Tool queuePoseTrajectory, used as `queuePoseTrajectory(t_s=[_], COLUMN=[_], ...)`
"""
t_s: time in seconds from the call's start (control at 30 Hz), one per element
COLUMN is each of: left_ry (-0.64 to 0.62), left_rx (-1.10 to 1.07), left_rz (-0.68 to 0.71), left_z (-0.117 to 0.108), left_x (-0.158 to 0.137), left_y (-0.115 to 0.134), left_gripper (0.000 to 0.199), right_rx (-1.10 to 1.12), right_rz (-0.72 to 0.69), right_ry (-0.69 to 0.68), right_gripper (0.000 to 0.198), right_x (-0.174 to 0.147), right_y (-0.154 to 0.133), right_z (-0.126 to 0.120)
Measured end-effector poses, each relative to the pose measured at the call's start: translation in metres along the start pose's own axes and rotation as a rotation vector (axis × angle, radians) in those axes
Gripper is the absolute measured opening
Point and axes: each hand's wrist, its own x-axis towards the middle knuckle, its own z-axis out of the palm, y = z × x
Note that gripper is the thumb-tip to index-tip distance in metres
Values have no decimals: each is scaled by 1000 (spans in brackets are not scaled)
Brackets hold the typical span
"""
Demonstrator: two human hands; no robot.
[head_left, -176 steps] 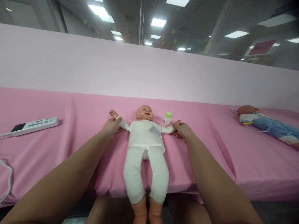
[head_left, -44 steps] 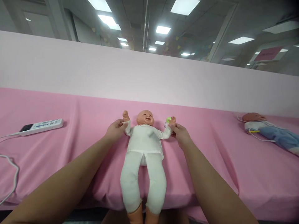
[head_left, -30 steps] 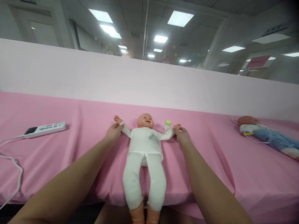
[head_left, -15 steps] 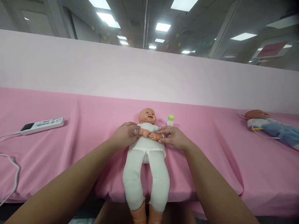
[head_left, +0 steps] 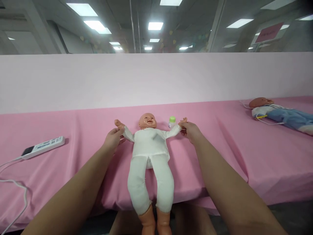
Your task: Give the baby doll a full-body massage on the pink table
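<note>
From my remote seat, I see a white oblong corded device (head_left: pixel 44 147) at far left on the pink-covered counter (head_left: pixel 90 130), hard-cased with a dark end; its smooth cable (head_left: pixel 25 199) loops loosely near the front edge, where a sweeping forearm (head_left: pixel 83 179) could, I judge, snag it and drag the device along. Next is the left hand (head_left: pixel 113 139), its grip pinching one outstretched arm of the baby doll (head_left: pixel 151 143) around the wrist. The doll lies face up at the middle of the counter, its shins and feet overhanging the front edge; a firm pull toward the lap could slide it off, since more of its weight would pass that edge. Its head is rounded, glossy and hard-looking, while torso and legs are matte white cloth, creased and softly padded; an uneven tug could twist it or let a wrist slip out. Just behind the other arm stands a small bottle (head_left: pixel 172 122), pale with a green cap, easily toppled if that arm swings back. The right hand (head_left: pixel 192 131) pinches that wrist between thumb and fingers. Well apart at far right lies a second doll (head_left: pixel 290 117) in soft-looking blue clothing, with thin white tubing (head_left: pixel 271 123) that might catch on a sleeve.
</note>
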Motion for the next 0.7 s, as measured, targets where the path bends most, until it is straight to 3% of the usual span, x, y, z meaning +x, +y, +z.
queuePoseTrajectory(t_s=[0.07,0.17,0.37,0.43,0.53,0.63,0.7], left_ry=[122,276,439,444,418,286,112], left_rx=[10,131,577,713,836,725,501], left_rz=[-45,-6,53,34,90,159,190], left_z=[-7,-16,-31,-32,-23,-2,16], left_x=[9,15,7,3,-9,-39,-78], left_y=[-3,-6,-1,7,26,49,60], left_gripper=[28,35,99,102,89,67,56], right_rx=[-109,-206,-351,-400,-416,-419,-424], right_rz=[102,135,124,115,113,109,105], right_ry=[36,56,108,116,123,129,128], right_gripper=[25,31,42,41,43,46,46], right_x=[7,7,0,0,0,0,0], right_y=[7,12,8,6,4,4,5], right_z=[-4,-5,-3,-2,-3,-4,-4])
